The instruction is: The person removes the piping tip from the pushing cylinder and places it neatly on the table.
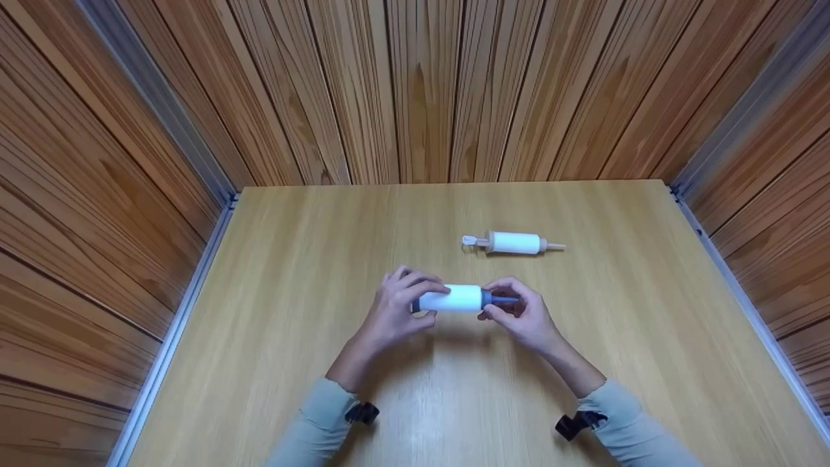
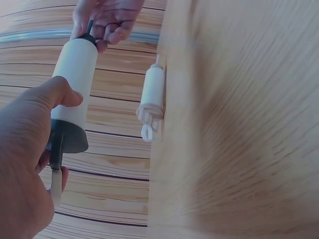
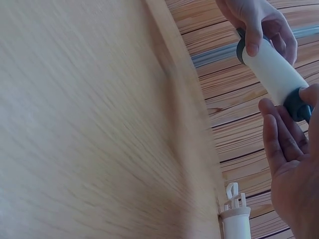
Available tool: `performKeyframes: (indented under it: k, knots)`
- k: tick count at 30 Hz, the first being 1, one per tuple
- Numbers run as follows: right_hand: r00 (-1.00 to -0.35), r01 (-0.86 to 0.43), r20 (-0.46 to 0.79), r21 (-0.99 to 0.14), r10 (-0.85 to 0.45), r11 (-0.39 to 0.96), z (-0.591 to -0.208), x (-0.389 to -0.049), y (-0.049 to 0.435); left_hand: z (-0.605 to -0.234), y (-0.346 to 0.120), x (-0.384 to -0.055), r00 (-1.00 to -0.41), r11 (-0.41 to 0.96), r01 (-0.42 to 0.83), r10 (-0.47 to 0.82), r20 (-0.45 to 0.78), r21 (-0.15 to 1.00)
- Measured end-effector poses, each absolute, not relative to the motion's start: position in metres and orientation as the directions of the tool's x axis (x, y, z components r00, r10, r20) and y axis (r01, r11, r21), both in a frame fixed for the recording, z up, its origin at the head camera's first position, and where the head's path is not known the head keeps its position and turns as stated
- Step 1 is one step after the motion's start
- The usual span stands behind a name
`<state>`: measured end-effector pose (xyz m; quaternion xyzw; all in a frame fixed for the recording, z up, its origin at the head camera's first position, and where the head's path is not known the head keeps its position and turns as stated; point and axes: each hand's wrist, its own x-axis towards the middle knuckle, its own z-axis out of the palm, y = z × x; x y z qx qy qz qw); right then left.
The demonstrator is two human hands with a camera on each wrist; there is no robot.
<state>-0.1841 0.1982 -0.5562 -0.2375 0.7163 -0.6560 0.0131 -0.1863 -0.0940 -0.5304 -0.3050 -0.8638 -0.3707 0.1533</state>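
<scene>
Both hands hold a syringe-like dispenser (image 1: pixel 462 298), lying level across the space between them. It has a white barrel, dark blue-grey end caps and a narrow dark nozzle (image 1: pixel 504 299) pointing right. My left hand (image 1: pixel 395 306) grips the barrel near its rear end, thumb along the white side in the left wrist view. A dark handle piece with a pale tip (image 2: pixel 57 169) sticks out behind that rear cap. With the thumb and fingers, my right hand (image 1: pixel 528 319) pinches the dark front cap (image 3: pixel 297 103) at the nozzle's base.
A second dispenser (image 1: pixel 514 242), white-barrelled with beige ends, lies on the wooden table (image 1: pixel 292 259) beyond the hands, its thin nozzle pointing right. Plank-patterned walls (image 1: pixel 415 97) enclose the back and sides, with metal rails (image 1: pixel 175 324) along the table's side edges.
</scene>
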Motion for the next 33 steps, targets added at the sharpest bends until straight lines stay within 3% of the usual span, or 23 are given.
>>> performKeyframes:
  k: [6,13,22,33]
  knots:
    - [-0.883,-0.342,0.315,-0.939,-0.347,0.019,-0.557,-0.184,0.197,-0.529,-0.097,-0.185,-0.749,0.537,0.661,0.443,0.492,0.524]
    - [-0.871,-0.354,0.332,-0.935,-0.363,-0.006,-0.555,-0.182,0.201,-0.533,-0.105,-0.185,-0.684,0.492,0.728,0.485,0.545,0.477]
    - [-0.859,-0.385,0.381,-0.921,-0.342,-0.059,-0.547,-0.187,0.202,-0.529,-0.108,-0.192,-0.709,0.437,0.704,0.457,0.536,0.559]
    - [-0.826,-0.403,0.416,-0.908,-0.382,-0.117,-0.546,-0.19,0.204,-0.525,-0.102,-0.193,-0.631,0.495,0.769,0.491,0.601,0.404]
